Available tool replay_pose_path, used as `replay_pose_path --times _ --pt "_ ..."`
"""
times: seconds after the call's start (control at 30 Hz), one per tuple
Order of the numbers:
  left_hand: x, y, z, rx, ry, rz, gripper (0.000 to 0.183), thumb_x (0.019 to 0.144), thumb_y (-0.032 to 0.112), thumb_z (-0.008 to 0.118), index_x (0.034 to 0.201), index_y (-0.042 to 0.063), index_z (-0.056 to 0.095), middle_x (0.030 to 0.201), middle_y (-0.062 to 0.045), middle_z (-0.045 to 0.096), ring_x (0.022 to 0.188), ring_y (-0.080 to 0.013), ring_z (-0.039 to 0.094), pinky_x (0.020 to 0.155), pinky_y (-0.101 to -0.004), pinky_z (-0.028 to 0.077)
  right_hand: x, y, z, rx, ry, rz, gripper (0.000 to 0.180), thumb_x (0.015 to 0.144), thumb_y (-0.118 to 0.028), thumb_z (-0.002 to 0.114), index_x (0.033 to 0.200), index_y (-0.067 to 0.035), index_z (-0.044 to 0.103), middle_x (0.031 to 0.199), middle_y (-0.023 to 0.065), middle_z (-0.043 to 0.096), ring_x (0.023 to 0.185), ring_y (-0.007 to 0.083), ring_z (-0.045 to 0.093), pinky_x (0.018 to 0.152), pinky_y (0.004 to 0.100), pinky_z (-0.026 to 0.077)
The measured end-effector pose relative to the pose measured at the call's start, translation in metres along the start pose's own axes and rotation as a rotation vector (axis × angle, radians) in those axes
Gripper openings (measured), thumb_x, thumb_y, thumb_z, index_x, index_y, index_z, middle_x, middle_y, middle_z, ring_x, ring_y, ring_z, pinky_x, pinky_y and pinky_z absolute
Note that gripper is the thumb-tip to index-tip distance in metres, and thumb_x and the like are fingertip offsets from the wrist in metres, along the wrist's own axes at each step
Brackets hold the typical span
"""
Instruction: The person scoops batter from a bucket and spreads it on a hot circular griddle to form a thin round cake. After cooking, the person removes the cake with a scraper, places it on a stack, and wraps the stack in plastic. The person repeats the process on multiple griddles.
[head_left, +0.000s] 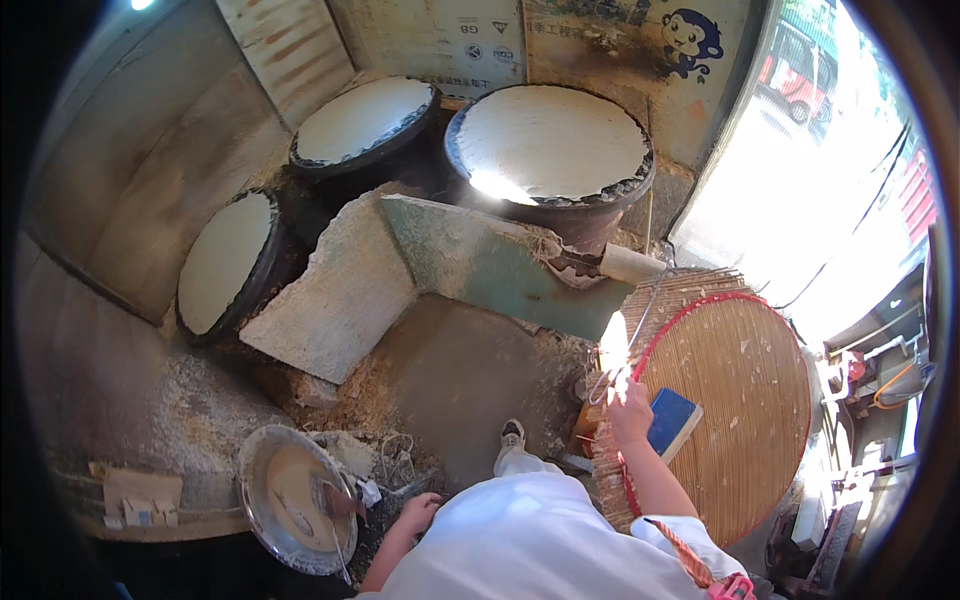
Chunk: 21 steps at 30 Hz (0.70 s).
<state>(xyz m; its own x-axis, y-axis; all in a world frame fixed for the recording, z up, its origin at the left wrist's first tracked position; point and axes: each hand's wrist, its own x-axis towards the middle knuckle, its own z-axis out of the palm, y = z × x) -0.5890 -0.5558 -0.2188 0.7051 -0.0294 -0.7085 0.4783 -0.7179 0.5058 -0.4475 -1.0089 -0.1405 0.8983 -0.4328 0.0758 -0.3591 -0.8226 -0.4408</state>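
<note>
My right hand (631, 412) is at the red-edged rim of a round slatted wood or bamboo panel (735, 420), fingers curled at its left edge. Glare washes out the fingertips, where a thin white cord (643, 319) also runs. Beside that hand, a blue rectangular block (670, 421) with a pale edge lies on the panel. My left hand (421, 512) hangs low beside my white shirt, partly curled, with no held thing visible. To its left stands a metal bowl (251, 491) of beige, creamy liquid, with a broad-bladed scraper or brush (334, 499) in it.
Three dark vats (555, 217) (367, 161) (277, 262) with whitish surfaces stand along the wall. Worn boards (352, 300) (480, 262) lean before them. Crusted residue (202, 390) covers the left ledge. Pipes and tools (862, 390) crowd the right, below a bright opening.
</note>
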Motion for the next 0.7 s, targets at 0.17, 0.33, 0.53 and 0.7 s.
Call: replay_pose_path --times 0.17,0.33,0.53,0.7 --pt "0.052 -0.004 -0.042 -0.347 0.109 -0.233 0.03 0.079 0.005 0.051 0.108 0.006 0.06 0.082 -0.01 0.066 0.068 -0.0158 0.063 0.063 -0.0301 0.051 0.066 -0.021 0.054 -0.225 -0.232 0.211 0.051 0.079 -0.032 0.061 0.115 -0.001 0.043 0.108 0.0198 0.05 0.093 0.0341 0.058 0.074 0.0423 0.05" --pt "0.09 -0.021 -0.072 -0.21 0.063 -0.153 0.027 0.078 0.005 0.053 0.104 0.004 0.062 0.084 -0.01 0.067 0.068 -0.017 0.064 0.066 -0.0308 0.051 0.074 -0.022 0.073 -0.334 -0.12 0.388 0.082 0.07 -0.025 0.068 0.134 -0.004 0.022 0.131 0.022 0.037 0.099 0.0314 0.056 0.078 0.0387 0.051" --pt "0.159 -0.029 -0.104 0.088 -0.01 -0.114 0.027 0.078 0.014 0.057 0.104 0.011 0.065 0.096 -0.011 0.066 0.088 -0.023 0.064 0.077 -0.035 0.05 0.082 -0.006 0.084 0.129 0.096 0.569 0.031 0.083 -0.016 0.05 0.108 0.002 0.049 0.098 0.0224 0.055 0.093 0.0335 0.055 0.079 0.0391 0.045" --pt "0.221 -0.041 -0.155 -0.143 0.099 -0.058 0.025 0.077 0.017 0.06 0.1 0.009 0.066 0.093 -0.014 0.066 0.084 -0.0252 0.064 0.076 -0.0358 0.05 0.091 -0.065 0.089 0.214 0.399 -0.207 0.042 0.085 -0.01 0.047 0.125 0.004 0.044 0.091 0.0148 0.057 0.076 0.0197 0.054 0.072 0.0309 0.045"
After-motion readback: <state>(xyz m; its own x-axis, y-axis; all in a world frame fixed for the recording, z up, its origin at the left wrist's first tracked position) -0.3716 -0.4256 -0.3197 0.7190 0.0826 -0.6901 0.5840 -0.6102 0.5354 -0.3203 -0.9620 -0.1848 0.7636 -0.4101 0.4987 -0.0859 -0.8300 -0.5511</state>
